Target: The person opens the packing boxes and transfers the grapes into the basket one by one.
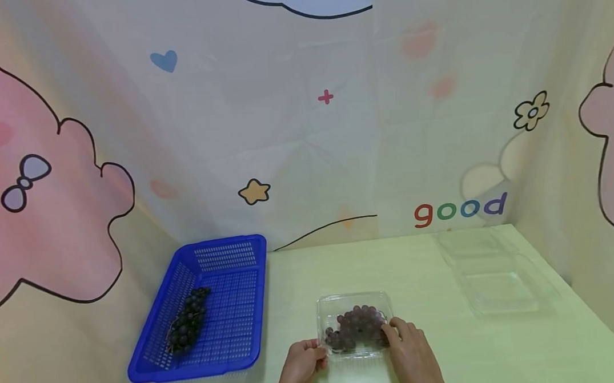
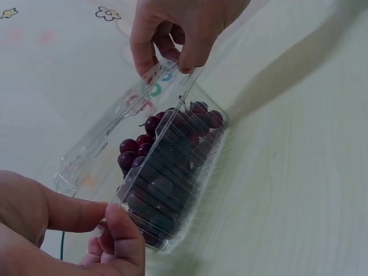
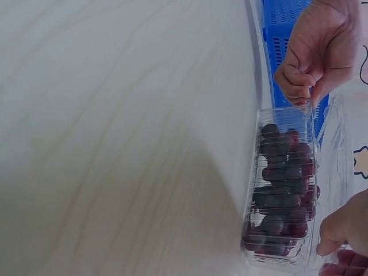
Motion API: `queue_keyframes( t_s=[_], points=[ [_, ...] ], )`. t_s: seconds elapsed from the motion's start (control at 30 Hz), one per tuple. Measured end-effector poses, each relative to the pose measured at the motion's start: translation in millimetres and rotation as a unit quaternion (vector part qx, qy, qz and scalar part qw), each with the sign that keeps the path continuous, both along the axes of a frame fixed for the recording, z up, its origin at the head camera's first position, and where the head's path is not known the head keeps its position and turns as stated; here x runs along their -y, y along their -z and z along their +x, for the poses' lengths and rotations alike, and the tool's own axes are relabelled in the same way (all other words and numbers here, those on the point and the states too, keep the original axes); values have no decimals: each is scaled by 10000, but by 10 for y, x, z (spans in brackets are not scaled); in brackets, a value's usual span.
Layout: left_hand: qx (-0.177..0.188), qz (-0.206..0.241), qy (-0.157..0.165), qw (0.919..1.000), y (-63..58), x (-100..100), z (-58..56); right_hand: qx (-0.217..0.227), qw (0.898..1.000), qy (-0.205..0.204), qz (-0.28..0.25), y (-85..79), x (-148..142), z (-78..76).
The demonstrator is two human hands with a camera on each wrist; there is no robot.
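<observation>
In front of me is a clear plastic clamshell box (image 1: 353,297) with a bunch of dark red grapes (image 1: 361,325) inside. Its lid (image 2: 95,144) stands partly raised above the fruit. My left hand (image 1: 300,364) pinches the box's left front corner between thumb and fingers. At the opposite end, my right hand (image 1: 414,349) grips the lid's edge by the box rim, thumb on the near side. The left wrist view shows both hands at the two ends of the box, the ribbed wall (image 2: 190,172) between them.
A blue plastic basket (image 1: 263,307) stands to the left, holding a bunch of dark grapes (image 1: 189,322). Clear plastic containers (image 1: 502,291) lie on the right of the pale table (image 1: 419,278). A printed curtain (image 1: 304,129) borders the table at the back.
</observation>
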State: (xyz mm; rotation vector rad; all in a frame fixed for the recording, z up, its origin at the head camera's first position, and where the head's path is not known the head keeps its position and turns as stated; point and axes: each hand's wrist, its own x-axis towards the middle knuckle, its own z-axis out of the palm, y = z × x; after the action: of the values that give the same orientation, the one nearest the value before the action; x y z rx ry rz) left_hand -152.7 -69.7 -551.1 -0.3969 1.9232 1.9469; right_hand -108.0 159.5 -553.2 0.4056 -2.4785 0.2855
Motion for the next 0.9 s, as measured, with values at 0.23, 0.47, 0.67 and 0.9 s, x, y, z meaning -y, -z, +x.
queue_keyframes(
  t_s=[0.23, 0.47, 0.67, 0.9],
  points=[
    [-114, 52, 18, 9999, 19, -16, -4, -383, 9987, -232, -235, 64, -45, -19],
    [-375, 190, 59, 9991, 41, 2, 16, -1009, 9922, -476, -550, 86, -86, -66],
    [-326, 213, 29, 9992, 37, 10, 18, -907, 9917, -573, -707, -44, -132, -67],
    [-251, 161, 8, 9996, 25, 15, 18, -846, 9919, -553, -767, -218, -171, -112]
  ],
)
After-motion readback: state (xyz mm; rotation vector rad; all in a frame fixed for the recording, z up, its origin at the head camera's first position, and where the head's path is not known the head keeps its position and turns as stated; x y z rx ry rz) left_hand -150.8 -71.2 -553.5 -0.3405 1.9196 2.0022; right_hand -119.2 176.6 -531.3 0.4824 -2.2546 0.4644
